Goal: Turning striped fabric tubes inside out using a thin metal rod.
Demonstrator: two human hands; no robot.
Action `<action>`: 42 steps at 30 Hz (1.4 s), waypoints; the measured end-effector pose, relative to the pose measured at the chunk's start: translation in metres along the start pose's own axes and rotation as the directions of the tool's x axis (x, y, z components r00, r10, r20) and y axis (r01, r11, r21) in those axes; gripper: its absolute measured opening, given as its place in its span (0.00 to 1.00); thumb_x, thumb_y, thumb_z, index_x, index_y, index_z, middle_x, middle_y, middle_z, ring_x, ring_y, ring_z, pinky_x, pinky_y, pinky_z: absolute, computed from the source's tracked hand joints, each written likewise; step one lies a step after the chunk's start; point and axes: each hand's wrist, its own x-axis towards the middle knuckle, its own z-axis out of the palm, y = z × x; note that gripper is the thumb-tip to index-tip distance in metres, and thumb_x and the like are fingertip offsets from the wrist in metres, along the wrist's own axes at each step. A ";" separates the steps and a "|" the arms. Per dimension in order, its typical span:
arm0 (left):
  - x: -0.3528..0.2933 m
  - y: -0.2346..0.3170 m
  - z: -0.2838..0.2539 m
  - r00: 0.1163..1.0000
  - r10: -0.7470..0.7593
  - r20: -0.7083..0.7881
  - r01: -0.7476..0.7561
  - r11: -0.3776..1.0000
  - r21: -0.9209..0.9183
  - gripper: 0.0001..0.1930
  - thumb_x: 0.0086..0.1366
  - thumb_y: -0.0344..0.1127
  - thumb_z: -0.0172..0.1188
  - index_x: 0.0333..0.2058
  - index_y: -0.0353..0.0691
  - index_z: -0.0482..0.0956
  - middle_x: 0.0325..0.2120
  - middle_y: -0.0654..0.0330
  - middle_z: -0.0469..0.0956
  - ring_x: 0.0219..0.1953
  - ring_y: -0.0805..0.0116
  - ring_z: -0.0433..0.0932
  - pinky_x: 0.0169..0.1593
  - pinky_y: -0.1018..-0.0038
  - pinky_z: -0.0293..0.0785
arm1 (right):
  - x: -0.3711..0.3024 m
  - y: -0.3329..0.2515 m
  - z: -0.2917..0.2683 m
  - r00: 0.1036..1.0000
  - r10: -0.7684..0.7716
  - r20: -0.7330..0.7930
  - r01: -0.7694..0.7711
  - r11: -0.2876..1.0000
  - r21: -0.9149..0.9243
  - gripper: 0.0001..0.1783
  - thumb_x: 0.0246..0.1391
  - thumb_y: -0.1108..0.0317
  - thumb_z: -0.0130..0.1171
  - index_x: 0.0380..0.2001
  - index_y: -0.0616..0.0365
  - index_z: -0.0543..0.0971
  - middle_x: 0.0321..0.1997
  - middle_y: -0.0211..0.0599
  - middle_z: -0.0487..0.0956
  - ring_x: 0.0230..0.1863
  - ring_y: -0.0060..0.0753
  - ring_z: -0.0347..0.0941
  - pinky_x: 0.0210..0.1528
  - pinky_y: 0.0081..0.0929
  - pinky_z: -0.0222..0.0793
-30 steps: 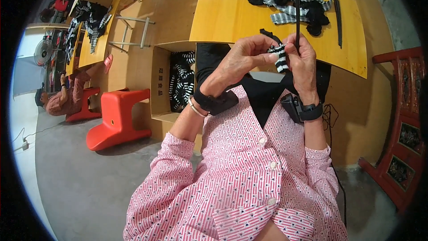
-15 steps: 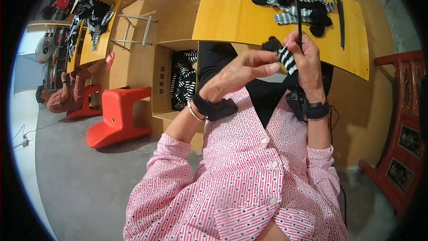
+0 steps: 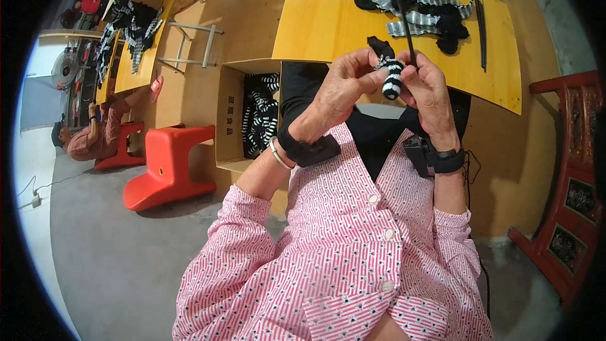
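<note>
A small black-and-white striped knitted piece [image 3: 392, 82], rounded at its lower end and with a plain black part at the top, is held between my hands just in front of the table edge. The fingers and thumb of my left hand [image 3: 338, 91] are closed on its left side. My right hand [image 3: 432, 95] grips a thin dark stick [image 3: 404, 16] that points up and away over the table. Its fingertips also touch the right side of the knitted piece. Where the stick's lower end lies is hidden by my fingers.
Grey-striped knitted pieces with black ends [image 3: 435, 22] are heaped on the yellow table [image 3: 328, 31], beside several dark sticks [image 3: 482, 31]. A cardboard box [image 3: 228, 120] of striped pieces stands left. Further left are a red stool [image 3: 164, 167] and a seated person [image 3: 95, 139]; carved red furniture [image 3: 571, 126] stands right.
My left hand has closed on the knitted piece. The piece has swung so its striped end hangs downward, and the stick's top has tilted left.
</note>
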 end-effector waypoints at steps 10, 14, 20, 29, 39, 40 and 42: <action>0.005 0.004 0.007 0.991 -0.124 -0.044 0.115 0.978 -0.176 0.04 0.56 0.23 0.51 0.26 0.39 0.68 0.20 0.66 0.71 0.20 0.81 0.70 0.23 0.88 0.62 | 0.006 0.011 0.000 0.979 -0.062 -0.193 0.064 0.998 0.005 0.09 0.51 0.62 0.53 0.28 0.56 0.69 0.22 0.18 0.67 0.21 0.08 0.58 0.21 0.06 0.54; 0.002 0.010 0.004 0.978 -0.209 0.007 0.206 0.955 -0.213 0.05 0.57 0.23 0.50 0.26 0.40 0.65 0.19 0.66 0.70 0.15 0.79 0.69 0.16 0.89 0.57 | 0.004 0.012 -0.001 0.979 -0.047 -0.200 0.047 0.999 -0.008 0.09 0.51 0.63 0.53 0.27 0.57 0.69 0.22 0.19 0.67 0.21 0.09 0.59 0.22 0.07 0.57; 0.000 0.001 -0.001 0.969 -0.212 0.127 0.240 0.928 -0.285 0.06 0.57 0.23 0.49 0.25 0.41 0.63 0.15 0.68 0.66 0.11 0.79 0.67 0.11 0.88 0.47 | 0.007 0.020 -0.001 0.984 -0.078 -0.158 0.090 0.994 0.069 0.09 0.50 0.62 0.54 0.27 0.57 0.70 0.22 0.20 0.68 0.23 0.10 0.63 0.23 0.08 0.62; 0.001 0.012 -0.002 0.886 -0.253 0.389 0.385 0.868 -0.314 0.04 0.59 0.24 0.46 0.27 0.40 0.63 0.16 0.67 0.66 0.07 0.82 0.59 0.11 0.88 0.46 | 0.004 0.016 -0.001 0.995 -0.078 -0.067 0.082 0.995 0.063 0.09 0.50 0.63 0.54 0.27 0.57 0.69 0.22 0.19 0.67 0.21 0.09 0.62 0.21 0.07 0.59; 0.001 0.006 0.002 0.988 -0.114 0.100 0.126 0.984 -0.125 0.03 0.61 0.32 0.47 0.32 0.41 0.64 0.23 0.69 0.69 0.23 0.82 0.69 0.30 0.83 0.70 | 0.000 0.007 0.003 0.991 -0.011 -0.133 0.014 1.000 0.027 0.13 0.51 0.58 0.52 0.31 0.58 0.69 0.21 0.19 0.66 0.19 0.07 0.57 0.18 0.06 0.51; 0.002 0.005 0.000 0.989 -0.115 0.097 0.126 0.985 -0.119 0.03 0.61 0.32 0.48 0.32 0.41 0.65 0.24 0.68 0.69 0.24 0.82 0.69 0.31 0.82 0.70 | 0.001 0.007 0.000 0.998 0.011 -0.066 -0.010 1.000 0.010 0.13 0.51 0.58 0.52 0.31 0.58 0.70 0.21 0.18 0.66 0.18 0.07 0.56 0.17 0.06 0.49; 0.001 0.004 0.000 0.988 -0.120 0.099 0.131 0.984 -0.117 0.04 0.61 0.32 0.48 0.33 0.41 0.65 0.25 0.68 0.69 0.24 0.81 0.70 0.32 0.81 0.71 | 0.000 0.009 -0.003 0.999 0.036 -0.005 -0.036 0.999 -0.009 0.13 0.51 0.58 0.52 0.32 0.57 0.70 0.20 0.18 0.66 0.16 0.06 0.54 0.15 0.06 0.46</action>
